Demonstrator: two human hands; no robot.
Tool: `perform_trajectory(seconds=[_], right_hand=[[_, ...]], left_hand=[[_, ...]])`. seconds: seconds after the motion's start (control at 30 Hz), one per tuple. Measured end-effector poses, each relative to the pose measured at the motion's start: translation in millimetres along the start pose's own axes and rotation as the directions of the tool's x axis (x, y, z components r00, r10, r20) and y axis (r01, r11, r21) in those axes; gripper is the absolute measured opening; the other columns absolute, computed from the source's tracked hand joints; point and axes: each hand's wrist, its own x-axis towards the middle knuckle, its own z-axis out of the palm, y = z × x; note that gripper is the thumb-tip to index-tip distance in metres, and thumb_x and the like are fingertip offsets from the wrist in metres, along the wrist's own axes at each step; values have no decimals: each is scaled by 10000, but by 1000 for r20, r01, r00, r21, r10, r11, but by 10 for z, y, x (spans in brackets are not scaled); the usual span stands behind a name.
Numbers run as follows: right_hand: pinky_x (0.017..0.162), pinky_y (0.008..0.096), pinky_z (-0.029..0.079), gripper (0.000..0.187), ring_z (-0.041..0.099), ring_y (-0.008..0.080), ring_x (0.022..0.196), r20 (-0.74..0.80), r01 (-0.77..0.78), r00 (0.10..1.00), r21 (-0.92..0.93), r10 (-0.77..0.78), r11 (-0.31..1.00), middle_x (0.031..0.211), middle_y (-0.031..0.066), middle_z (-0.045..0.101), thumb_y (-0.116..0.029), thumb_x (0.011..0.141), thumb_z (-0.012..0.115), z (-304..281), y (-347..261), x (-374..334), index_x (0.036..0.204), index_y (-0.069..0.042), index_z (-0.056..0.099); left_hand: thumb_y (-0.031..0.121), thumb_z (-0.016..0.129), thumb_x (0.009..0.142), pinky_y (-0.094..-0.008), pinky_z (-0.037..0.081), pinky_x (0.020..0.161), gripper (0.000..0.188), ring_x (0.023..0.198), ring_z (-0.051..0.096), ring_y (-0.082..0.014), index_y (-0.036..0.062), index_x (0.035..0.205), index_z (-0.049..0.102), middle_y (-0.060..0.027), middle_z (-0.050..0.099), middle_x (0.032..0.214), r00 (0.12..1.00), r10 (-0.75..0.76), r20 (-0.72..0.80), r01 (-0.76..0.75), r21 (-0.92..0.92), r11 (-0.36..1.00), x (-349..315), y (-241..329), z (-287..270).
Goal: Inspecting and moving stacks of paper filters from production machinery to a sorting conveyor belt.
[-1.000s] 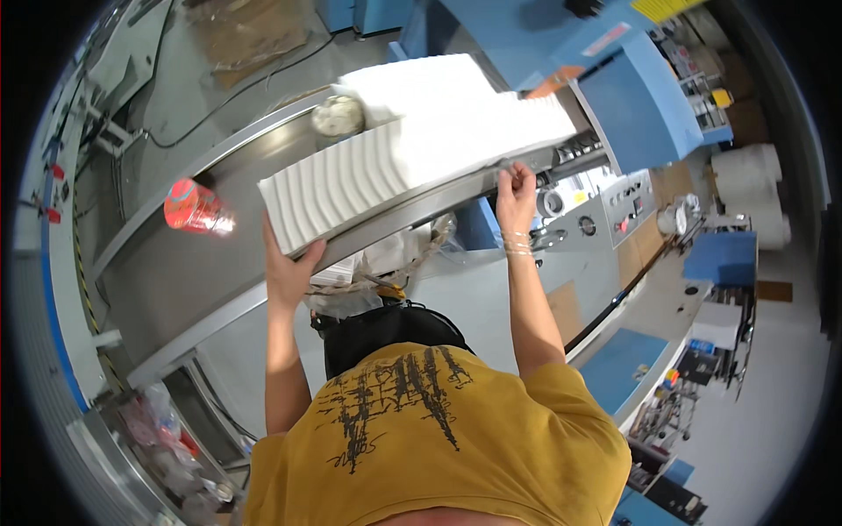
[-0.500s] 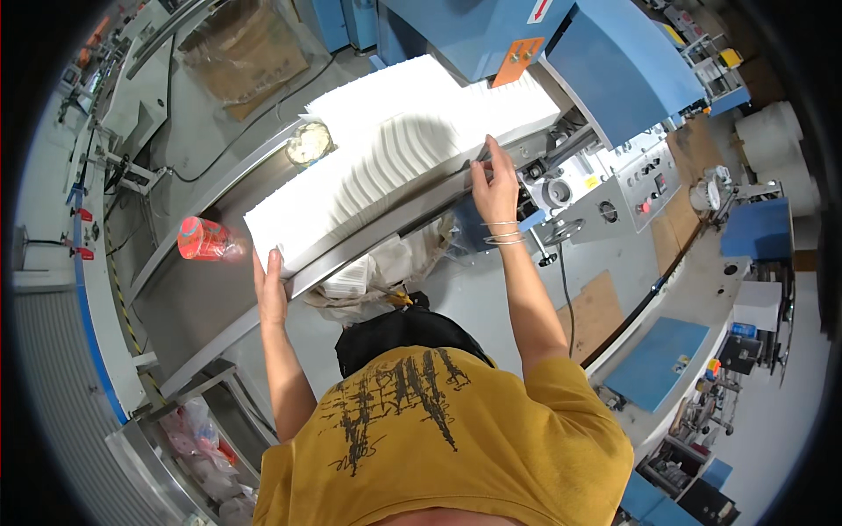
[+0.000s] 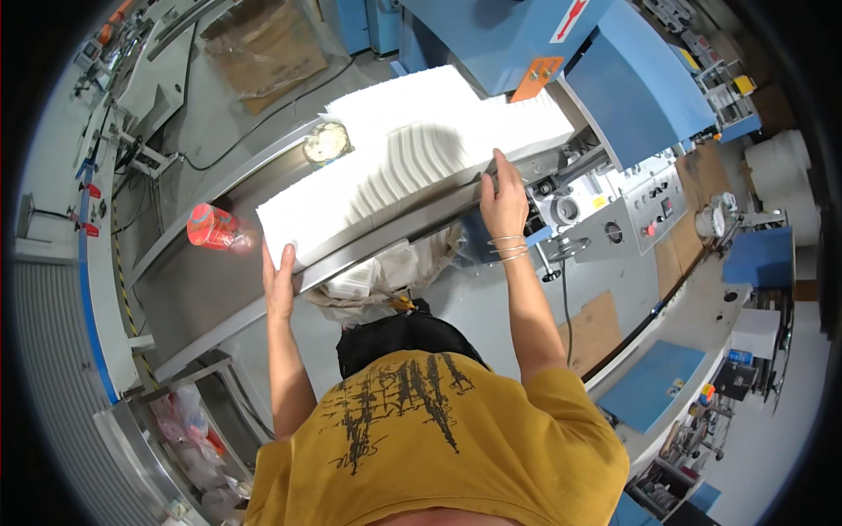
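A long row of thin white sheets, a paper stack, stands on edge in a sloping metal trough. My left hand is at the stack's lower left end, its thumb on the near corner and its fingers against the end face. Farther up on the right, my right hand rests along the stack's near side, fingers stretched out and touching its edge. Wire bracelets circle that wrist. More white sheets lie behind the row. Left of the stack, a red cylindrical container sits in the trough.
A round tub with pale contents sits behind the stack. At the upper right stands a blue machine with an orange bracket. A control panel lies to the right. Below the trough hangs a plastic bag.
The whole view has shifted slightly, so the scene sits a little lower and to the right. Both hands keep about the same places on the paper stack.
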Motion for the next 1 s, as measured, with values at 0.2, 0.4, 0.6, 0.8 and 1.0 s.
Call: perform_trajectory(seconds=[0.2,0.4,0.6,0.8,1.0], right_hand=[[766,398,500,473,616,318,847,23,-17,1000,-26,17,1000,1066,183,609,-96,845,609,0,51,30,1305,-64,503],[810,428,491,432,589,366,941,43,-77,996,-16,78,997,1056,190,603,-111,850,590,-37,-32,54,1271,-42,520],[793,419,495,422,592,354,928,1,93,996,-176,-94,980,1045,176,606,-108,853,585,5,19,49,1266,-43,525],[780,431,498,422,605,357,910,18,-165,986,-23,165,986,1062,185,606,-126,867,580,-31,3,91,1279,-57,520],[784,432,496,402,605,372,914,-14,-16,1000,-142,15,990,1061,194,609,-138,884,569,-19,52,91,1277,-62,526]], left_hand=[[388,599,902,-343,276,1075,718,1266,398,-236,-9,1430,318,-145,433,1378,999,32,22,-33,34,999,-14,90,9],[367,600,901,-346,274,1077,712,1273,393,-238,-5,1436,311,-147,426,1388,1000,25,16,-25,24,999,-20,70,17],[351,604,901,-345,278,1076,707,1270,396,-234,-1,1438,309,-142,422,1391,1000,18,8,-18,-13,1000,4,-24,-5],[355,616,894,-346,284,1074,720,1268,398,-231,0,1440,307,-139,424,1387,1000,4,5,-4,-18,1000,-5,-12,-9],[351,623,889,-347,290,1071,725,1262,404,-232,0,1439,308,-141,429,1382,1000,14,0,-14,37,999,-17,40,13]])
